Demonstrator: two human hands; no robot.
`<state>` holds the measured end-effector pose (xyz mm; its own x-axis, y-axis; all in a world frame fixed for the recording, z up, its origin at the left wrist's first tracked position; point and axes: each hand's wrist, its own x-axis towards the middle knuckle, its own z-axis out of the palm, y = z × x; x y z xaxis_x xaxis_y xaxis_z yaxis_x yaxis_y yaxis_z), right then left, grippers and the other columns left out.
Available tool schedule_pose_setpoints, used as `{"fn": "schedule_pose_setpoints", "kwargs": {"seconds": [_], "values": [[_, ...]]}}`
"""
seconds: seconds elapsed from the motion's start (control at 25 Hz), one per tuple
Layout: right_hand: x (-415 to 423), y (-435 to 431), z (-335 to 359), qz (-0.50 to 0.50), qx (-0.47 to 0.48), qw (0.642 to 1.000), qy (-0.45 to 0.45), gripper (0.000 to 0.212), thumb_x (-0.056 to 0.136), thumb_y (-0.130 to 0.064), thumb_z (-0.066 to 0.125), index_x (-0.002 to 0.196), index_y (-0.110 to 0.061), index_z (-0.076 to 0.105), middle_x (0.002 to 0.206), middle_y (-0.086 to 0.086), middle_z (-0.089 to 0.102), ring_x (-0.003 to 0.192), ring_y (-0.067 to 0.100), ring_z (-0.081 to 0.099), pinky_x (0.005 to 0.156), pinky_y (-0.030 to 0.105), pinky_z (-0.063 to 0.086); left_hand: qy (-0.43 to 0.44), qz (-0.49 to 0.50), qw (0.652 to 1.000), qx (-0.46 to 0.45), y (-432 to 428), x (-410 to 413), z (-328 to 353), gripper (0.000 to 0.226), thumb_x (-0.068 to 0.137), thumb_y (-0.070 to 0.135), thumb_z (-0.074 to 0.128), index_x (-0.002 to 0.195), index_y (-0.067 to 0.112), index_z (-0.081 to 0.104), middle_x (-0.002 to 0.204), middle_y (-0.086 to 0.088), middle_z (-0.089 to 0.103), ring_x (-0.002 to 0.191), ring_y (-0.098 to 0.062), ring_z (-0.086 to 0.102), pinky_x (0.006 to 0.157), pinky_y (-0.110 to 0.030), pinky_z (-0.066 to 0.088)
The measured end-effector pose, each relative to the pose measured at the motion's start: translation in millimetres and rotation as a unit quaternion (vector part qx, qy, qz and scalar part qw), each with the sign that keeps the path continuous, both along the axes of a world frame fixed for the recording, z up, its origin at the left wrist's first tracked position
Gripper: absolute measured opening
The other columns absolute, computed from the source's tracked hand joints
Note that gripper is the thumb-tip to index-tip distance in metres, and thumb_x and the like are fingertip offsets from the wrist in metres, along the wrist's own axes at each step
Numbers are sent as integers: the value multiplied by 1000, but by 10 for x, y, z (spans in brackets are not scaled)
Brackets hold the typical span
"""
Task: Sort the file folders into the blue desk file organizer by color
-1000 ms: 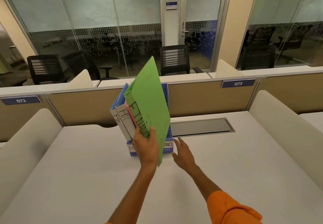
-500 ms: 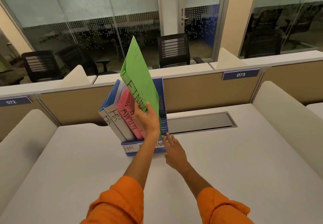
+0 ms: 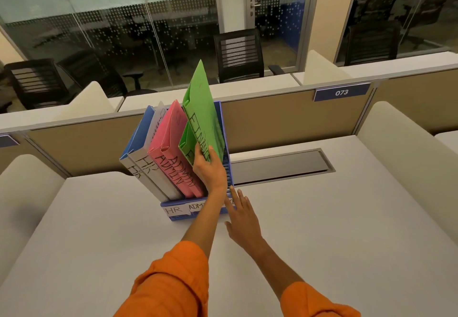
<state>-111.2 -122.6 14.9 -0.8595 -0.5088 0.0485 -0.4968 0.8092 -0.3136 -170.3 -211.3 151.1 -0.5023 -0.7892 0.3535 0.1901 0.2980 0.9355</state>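
**Green FINANCE folder at the organizer, right-hand slot**

Landmark: blue desk file organizer (image 3: pixel 173 214), standing on the pale worktop (image 3: pixel 99 242) against the tan partition.

- Left hand (image 3: pixel 209 170): its grip is clamped on the lower edge of the green folder (image 3: pixel 203 118), thumb on the near face and fingers hidden behind. Orange sleeve pushed up the forearm.
- The green folder, hand-lettered FINANCE, sits at the organizer's right end, against the right wall. It is tilted, with its top corner rising well above the organizer's back wall. The lower end is hidden behind the hand, so I cannot tell whether it is seated on the organizer's floor.
- A second green edge shows just left of the folder. I cannot tell whether this is a separate folder.
- Right hand (image 3: pixel 241 217): fingers straight and spread, holding nothing, palm down at the organizer's front right corner. Fingertips are at the corner; contact is not clear.
- Middle of the organizer: two pink folders (image 3: pixel 171 138) marked ADMIN, leaning left.
- Left of these: two grey folders (image 3: pixel 146 165) marked HR, then a blue folder (image 3: pixel 137 133) at the left end.
- Front lip of the organizer: white labels (image 3: pixel 177 209) reading HR and ADM; the rest is covered by the left arm.
- Right of the organizer: a grey hatch (image 3: pixel 280 165) set flush in the worktop.
- On the partition, up and right of the organizer: a sign (image 3: pixel 342 92) reading 073.
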Motion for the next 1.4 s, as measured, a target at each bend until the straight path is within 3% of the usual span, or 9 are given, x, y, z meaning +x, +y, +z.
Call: {"fn": "schedule_pose_setpoints", "kwargs": {"seconds": [0.16,0.48,0.64,0.84,0.96,1.08,1.28,1.4], "values": [[-15,1,-40,-4,-7,1000,1,85,96,-34,59,158,-25,2,166,7,-10,153,28,-9,121,36,-6,2,12,1000,17,-17,-123,-30,32,98,20,54,126,6,60,114,-7,71,97,-13,67,91,-28,55],[-11,0,-83,-3,-19,1000,2,80,96,-34,58,158,-23,9,166,4,-8,154,24,-9,122,35,-5,-63,-11,996,64,71,-74,-440,41,97,12,53,137,2,49,129,-14,63,116,-26,62,103,-38,50],[0,-3,-104,-2,-18,1000,9,77,96,-38,58,158,-24,13,167,4,-2,154,23,-6,124,36,-2,-125,-17,989,77,103,-20,-571,40,95,5,54,134,2,49,126,-15,64,111,-28,64,93,-25,49],[-6,-12,-108,-6,-26,1000,10,79,95,-38,59,157,-24,12,167,5,0,154,23,-3,123,38,-3,-173,-12,981,91,120,49,-567,31,90,8,63,121,1,60,113,-17,70,100,-30,69,80,-25,50],[0,7,-98,-1,-22,1000,9,80,95,-37,59,157,-26,11,166,4,-5,154,25,-6,123,37,-3,-194,-30,977,89,108,180,-554,30,90,14,67,118,3,64,111,-13,72,97,-26,69,79,-25,51],[-4,27,-55,0,-1,1000,2,82,96,-42,57,158,-28,5,166,3,-12,153,24,-10,121,34,-5,-183,-59,980,54,71,393,-567,24,90,16,67,113,7,67,108,-8,73,95,-18,69,83,-30,57],[40,21,113,-7,37,999,-22,89,94,-46,58,157,-30,-3,166,3,-14,154,28,-7,124,39,4,-232,-54,965,-107,-123,850,-648,17,91,24,66,107,19,64,104,2,70,92,-14,65,67,-21,52],[138,42,246,-17,32,999,-31,89,94,-49,57,157,-28,-3,166,4,-10,154,30,-5,124,41,5,-304,-63,926,-212,-301,1168,-729,30,91,27,65,120,20,60,118,2,64,106,-15,59,81,-28,54]]}}
